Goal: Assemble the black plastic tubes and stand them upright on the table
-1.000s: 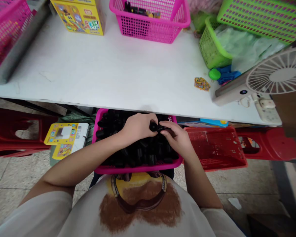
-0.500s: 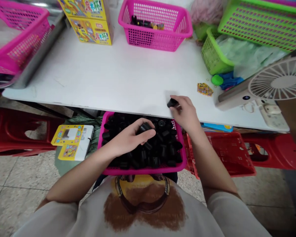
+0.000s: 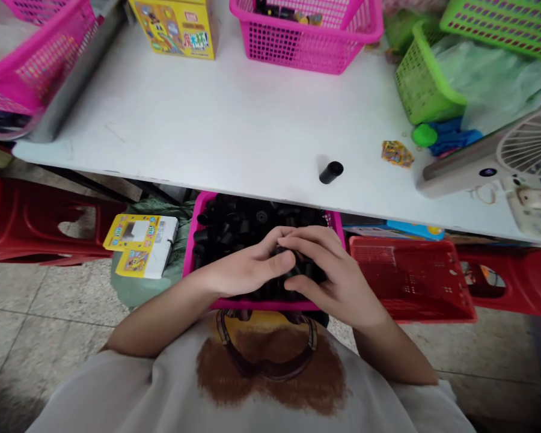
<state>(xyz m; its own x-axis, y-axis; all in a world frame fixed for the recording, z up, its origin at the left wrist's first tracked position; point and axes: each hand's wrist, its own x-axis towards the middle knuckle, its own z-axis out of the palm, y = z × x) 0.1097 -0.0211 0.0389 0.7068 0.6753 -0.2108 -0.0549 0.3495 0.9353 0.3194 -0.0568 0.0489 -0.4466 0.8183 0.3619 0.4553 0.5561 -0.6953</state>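
Observation:
My left hand (image 3: 265, 264) is closed around a small black plastic cup (image 3: 297, 260), over the pink basket (image 3: 189, 255) at the table's front edge. On the same cup from the other side are the curved fingers of my right hand (image 3: 331, 270), which cover most of it. Many loose black cups (image 3: 228, 225) of this sort fill the basket. Another black cup (image 3: 331, 172) stands by itself on the white table (image 3: 198, 132), its dark hollow top showing.
A second pink basket (image 3: 297, 51) with some black pieces stands at the back, beside a yellow box (image 3: 180, 30). To the right are a green basket (image 3: 419, 90), colourful cards (image 3: 397, 154) and a fan (image 3: 460, 156). Flattened yellow packaging (image 3: 137, 243) lies at left; a red crate (image 3: 410, 279) sits lower right.
My right hand has let go of a cup, which now stands on the table. It has come down to the left hand and the cup held there. The view has shifted.

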